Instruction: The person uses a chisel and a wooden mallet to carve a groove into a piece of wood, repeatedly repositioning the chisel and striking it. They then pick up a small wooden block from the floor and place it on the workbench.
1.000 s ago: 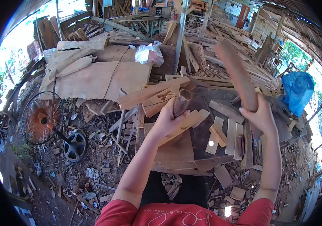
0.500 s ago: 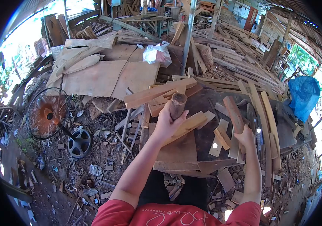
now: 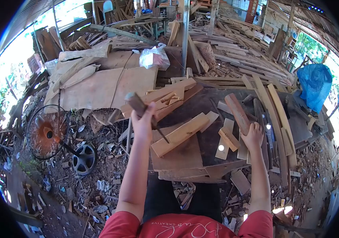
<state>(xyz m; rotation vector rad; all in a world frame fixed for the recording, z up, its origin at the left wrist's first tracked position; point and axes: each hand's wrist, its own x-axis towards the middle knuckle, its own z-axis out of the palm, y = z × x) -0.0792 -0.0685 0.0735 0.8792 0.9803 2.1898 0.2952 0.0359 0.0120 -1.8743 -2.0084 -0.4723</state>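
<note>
A chisel-like tool with a thick wooden handle [image 3: 136,104] is gripped in my left hand [image 3: 142,122]. Its thin dark blade points down and right, toward a light wooden piece [image 3: 180,135] lying aslant on a flat board [image 3: 187,155]. My right hand [image 3: 253,137] is closed around the lower end of a reddish-brown wooden block [image 3: 237,113] at the right of the dark worktable [image 3: 213,158]. Just left of that hand a short wood block [image 3: 228,139] rests across a pale strip [image 3: 222,152]. Longer wooden pieces [image 3: 165,97] lie beyond my left hand.
Long curved strips [image 3: 279,115] run along the table's right side, near a blue plastic bag [image 3: 314,85]. A clear plastic bag [image 3: 153,58] lies on boards behind. At the left stands a rusty fan [image 3: 49,134]. Wood scraps [image 3: 102,186] litter the ground.
My left hand has moved left, and the tool in it now tilts, showing its blade. The light wooden piece is more exposed. My right hand still holds the block; the view has shifted slightly.
</note>
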